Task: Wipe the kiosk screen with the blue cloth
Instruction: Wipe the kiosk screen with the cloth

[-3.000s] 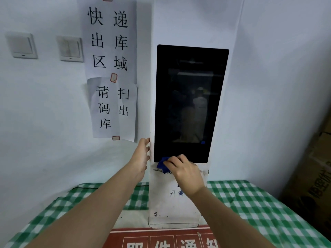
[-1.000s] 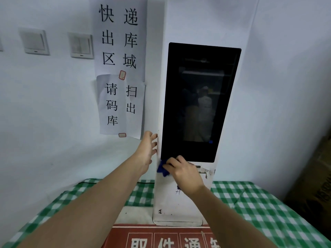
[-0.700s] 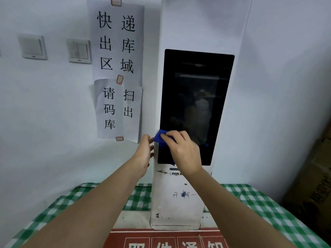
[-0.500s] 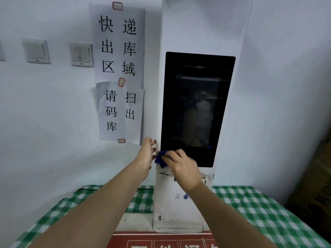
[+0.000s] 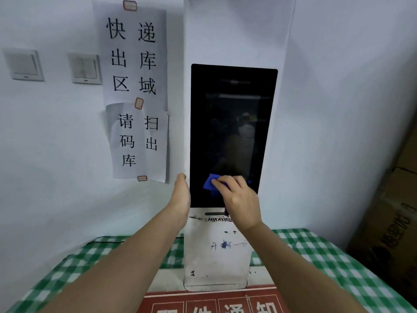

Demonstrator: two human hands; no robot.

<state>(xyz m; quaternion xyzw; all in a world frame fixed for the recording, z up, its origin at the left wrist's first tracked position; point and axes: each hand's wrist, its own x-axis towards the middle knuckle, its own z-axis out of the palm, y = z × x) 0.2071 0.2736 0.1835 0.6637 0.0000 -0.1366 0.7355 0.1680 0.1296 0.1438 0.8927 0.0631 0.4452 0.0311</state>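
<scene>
The right hand [image 5: 240, 199] presses the blue cloth [image 5: 210, 184] beneath its curled fingers [image 5: 223, 182] against the kiosk screen [image 5: 232, 123], low down, to rub it; the left hand [image 5: 180, 195], fingers straight, braces the kiosk's edge to steady it

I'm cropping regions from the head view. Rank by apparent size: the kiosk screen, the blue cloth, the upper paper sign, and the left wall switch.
1. kiosk screen
2. upper paper sign
3. left wall switch
4. blue cloth, though the right hand gripping it hides most of it, so its true extent is unsure.
</scene>
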